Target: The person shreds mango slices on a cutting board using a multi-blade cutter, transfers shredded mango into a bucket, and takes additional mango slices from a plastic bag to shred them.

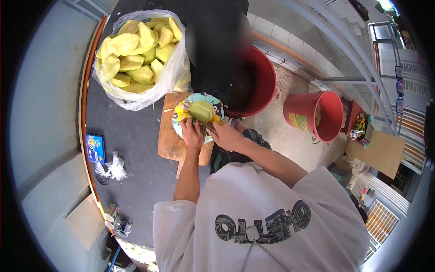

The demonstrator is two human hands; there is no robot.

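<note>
A pale green peeled piece of fruit (202,111) rests on a colourful patterned cloth (209,98) over a wooden board (171,140). My left hand (192,133) lies at the cloth's near edge with its fingers curled, pressing on the cloth beside the fruit. Just to its right, my right hand (225,136) is closed around something dark and small that I cannot make out. Beyond the board, a clear plastic bag (168,90) is full of peeled yellow-green pieces (124,44).
A large red tub (267,86) stands beside the table's right edge, and a red bucket (330,115) is farther right on the floor. On the black table (140,199) are a blue box (95,148), crumpled plastic (116,167) and cups (123,228) near the left edge.
</note>
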